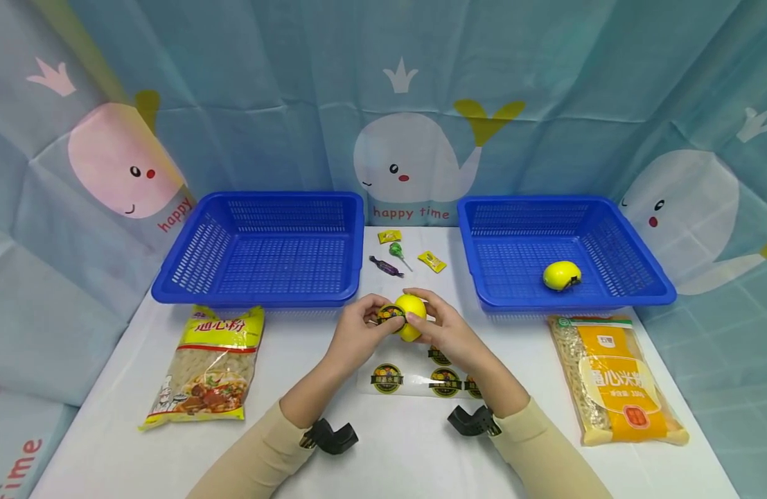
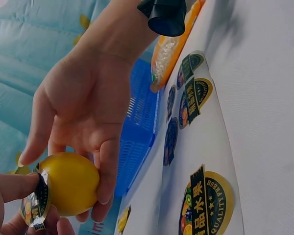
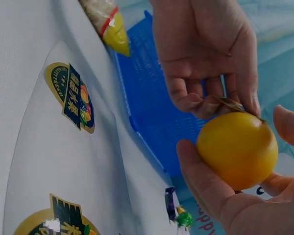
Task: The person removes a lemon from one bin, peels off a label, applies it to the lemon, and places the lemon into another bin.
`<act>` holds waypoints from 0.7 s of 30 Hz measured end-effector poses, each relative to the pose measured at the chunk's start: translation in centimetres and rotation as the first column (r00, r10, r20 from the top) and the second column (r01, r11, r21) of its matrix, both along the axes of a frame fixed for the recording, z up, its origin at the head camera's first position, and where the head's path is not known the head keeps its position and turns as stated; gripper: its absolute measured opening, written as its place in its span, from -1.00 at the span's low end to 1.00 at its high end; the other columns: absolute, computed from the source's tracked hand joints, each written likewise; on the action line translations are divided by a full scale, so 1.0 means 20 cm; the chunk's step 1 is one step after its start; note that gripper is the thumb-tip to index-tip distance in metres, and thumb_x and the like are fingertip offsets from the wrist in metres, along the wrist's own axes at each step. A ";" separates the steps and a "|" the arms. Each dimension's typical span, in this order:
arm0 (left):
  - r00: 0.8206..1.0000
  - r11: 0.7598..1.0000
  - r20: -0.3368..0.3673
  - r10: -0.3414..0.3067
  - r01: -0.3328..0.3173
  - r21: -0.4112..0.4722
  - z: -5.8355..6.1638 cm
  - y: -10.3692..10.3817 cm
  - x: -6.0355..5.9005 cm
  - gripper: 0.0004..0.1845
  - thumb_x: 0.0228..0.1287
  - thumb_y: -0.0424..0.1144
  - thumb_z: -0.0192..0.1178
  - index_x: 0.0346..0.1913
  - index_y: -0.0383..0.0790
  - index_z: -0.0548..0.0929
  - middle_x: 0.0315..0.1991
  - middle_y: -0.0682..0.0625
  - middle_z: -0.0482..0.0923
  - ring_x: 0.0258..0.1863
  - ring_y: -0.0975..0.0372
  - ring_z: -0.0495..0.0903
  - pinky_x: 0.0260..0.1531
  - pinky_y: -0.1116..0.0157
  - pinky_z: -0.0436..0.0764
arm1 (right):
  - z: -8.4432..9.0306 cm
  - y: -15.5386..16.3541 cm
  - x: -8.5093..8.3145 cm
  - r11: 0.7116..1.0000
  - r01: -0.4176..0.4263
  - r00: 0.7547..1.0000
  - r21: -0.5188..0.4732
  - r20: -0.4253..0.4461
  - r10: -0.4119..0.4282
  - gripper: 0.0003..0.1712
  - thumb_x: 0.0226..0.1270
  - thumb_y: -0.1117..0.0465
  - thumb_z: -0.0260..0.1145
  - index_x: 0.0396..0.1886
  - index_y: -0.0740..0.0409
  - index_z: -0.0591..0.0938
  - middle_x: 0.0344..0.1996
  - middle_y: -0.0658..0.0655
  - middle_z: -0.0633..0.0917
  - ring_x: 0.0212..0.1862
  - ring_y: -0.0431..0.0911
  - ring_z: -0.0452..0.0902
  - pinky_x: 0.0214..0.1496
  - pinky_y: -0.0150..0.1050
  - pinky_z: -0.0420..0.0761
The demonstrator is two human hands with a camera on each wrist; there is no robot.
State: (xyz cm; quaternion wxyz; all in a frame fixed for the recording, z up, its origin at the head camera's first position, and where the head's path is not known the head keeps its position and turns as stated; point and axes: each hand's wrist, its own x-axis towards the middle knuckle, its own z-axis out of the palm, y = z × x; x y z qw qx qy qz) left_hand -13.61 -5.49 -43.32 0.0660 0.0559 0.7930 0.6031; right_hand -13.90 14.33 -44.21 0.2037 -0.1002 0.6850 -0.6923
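Note:
My right hand holds a yellow lemon between thumb and fingers, raised over the table. On its left, my left hand pinches a round black-and-gold sticker by thumb and finger. The sticker lies against the lemon's side in the left wrist view. From the right wrist, only the sticker's edge shows, over the top of the lemon. Below the hands lies a clear sticker sheet with several more round labels, partly covered by the right forearm.
A blue basket stands back left. Another blue basket, back right, holds a yellow lemon with a dark label. Between them lie yellow wrapped candies, a green lollipop and a purple candy. Pasta bags flank the sheet.

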 end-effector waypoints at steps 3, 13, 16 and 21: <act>1.000 1.000 0.004 -0.005 0.005 0.015 0.00 0.00 0.00 -0.74 0.23 -0.21 0.44 -0.07 -0.20 0.67 -0.26 -0.03 0.67 -0.32 0.18 0.56 -0.36 0.42 0.59 | 0.00 0.00 0.01 1.000 0.010 1.000 0.000 -0.004 -0.010 -0.40 0.54 0.12 0.23 0.49 -0.05 0.32 0.28 0.33 0.45 0.11 0.03 0.59 0.10 -0.07 0.71; 1.000 0.999 0.014 0.003 -0.004 0.050 0.01 -0.02 0.00 -0.70 0.18 -0.18 0.49 -0.11 -0.22 0.66 -0.28 -0.06 0.65 -0.30 0.17 0.58 -0.32 0.41 0.60 | -0.01 0.02 0.01 0.998 0.050 0.998 -0.041 -0.028 -0.051 -0.40 0.50 0.13 0.27 0.43 0.19 0.37 0.33 0.32 0.48 0.08 -0.03 0.69 0.04 -0.11 0.73; 1.000 1.000 -0.002 0.001 -0.001 0.023 0.01 -0.02 0.00 -0.73 0.18 -0.14 0.49 -0.18 -0.21 0.68 -0.32 -0.04 0.65 -0.34 0.19 0.57 -0.38 0.40 0.57 | -0.01 0.03 0.01 0.998 0.060 0.995 -0.035 -0.075 -0.063 -0.41 0.49 0.13 0.29 0.42 0.17 0.41 0.33 0.28 0.46 0.13 -0.02 0.66 0.02 -0.14 0.74; 0.999 1.000 -0.052 -0.006 0.005 -0.030 0.01 -0.01 0.01 -0.75 0.18 -0.13 0.49 -0.27 -0.21 0.70 -0.35 -0.02 0.67 -0.40 0.21 0.57 -0.41 0.38 0.58 | -0.01 0.04 0.01 0.998 0.060 0.987 0.025 -0.148 -0.056 -0.43 0.49 0.13 0.28 0.43 0.15 0.44 0.30 0.27 0.53 0.26 0.05 0.55 0.11 -0.26 0.68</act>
